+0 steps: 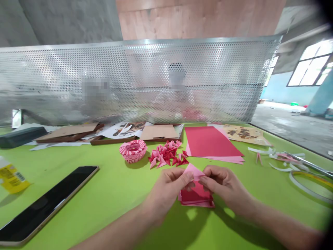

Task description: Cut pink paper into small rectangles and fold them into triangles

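A small pink paper, folded to a point at its top, is held between my two hands. My left hand pinches its left side, thumb across the front. On the right edge, the fingers and thumb of my right hand are closed. Beneath them lies a stack of small red and pink papers. Beyond my hands sits a pile of folded red and pink pieces, and to its left a round pink-and-red woven paper ring.
Large red sheets lie behind my right hand. A phone and a yellow-labelled bottle are at left. Paper strips, scissors and a tape roll lie right. A perforated metal screen stands behind; people show faintly through it.
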Demonstrator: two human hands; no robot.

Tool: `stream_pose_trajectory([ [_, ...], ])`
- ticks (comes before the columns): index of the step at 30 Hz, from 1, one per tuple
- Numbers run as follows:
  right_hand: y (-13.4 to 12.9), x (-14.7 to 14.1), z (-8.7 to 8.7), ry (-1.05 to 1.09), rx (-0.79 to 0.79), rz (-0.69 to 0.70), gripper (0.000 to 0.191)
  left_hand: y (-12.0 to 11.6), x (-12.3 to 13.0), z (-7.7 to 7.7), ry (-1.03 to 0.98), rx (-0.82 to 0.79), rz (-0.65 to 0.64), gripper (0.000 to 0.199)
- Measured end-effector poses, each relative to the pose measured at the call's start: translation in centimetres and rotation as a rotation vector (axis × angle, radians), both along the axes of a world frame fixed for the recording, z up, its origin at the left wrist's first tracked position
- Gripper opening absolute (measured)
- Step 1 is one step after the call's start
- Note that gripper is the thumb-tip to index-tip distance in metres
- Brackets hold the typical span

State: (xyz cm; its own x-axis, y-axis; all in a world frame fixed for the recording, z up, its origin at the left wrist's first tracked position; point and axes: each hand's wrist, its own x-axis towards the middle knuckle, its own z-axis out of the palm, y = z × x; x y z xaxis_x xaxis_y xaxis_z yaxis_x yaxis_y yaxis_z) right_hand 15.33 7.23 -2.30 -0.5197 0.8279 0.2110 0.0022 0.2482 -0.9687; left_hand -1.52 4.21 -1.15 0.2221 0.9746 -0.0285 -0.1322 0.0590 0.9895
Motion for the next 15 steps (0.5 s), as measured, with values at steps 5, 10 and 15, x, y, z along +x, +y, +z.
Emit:
stream_pose_trajectory([
  [5,-0.2,0.1,0.1,-0.037,0.023,0.013,0.022,-0.1,0.1,0.5,-0.055,-0.07,0.056,0.024],
  [10,0.1,0.7,0.2,-0.121,0.503,-0.181,0.012,-0.2,0.3,1.2,-0.162,-0.144,0.097,0.023],
  [15,0.6,1.2,0.1,-0.203,0.946,-0.185,0.021,-0.2,0.3,1.2,-0.174,-0.16,0.069,0.023],
])
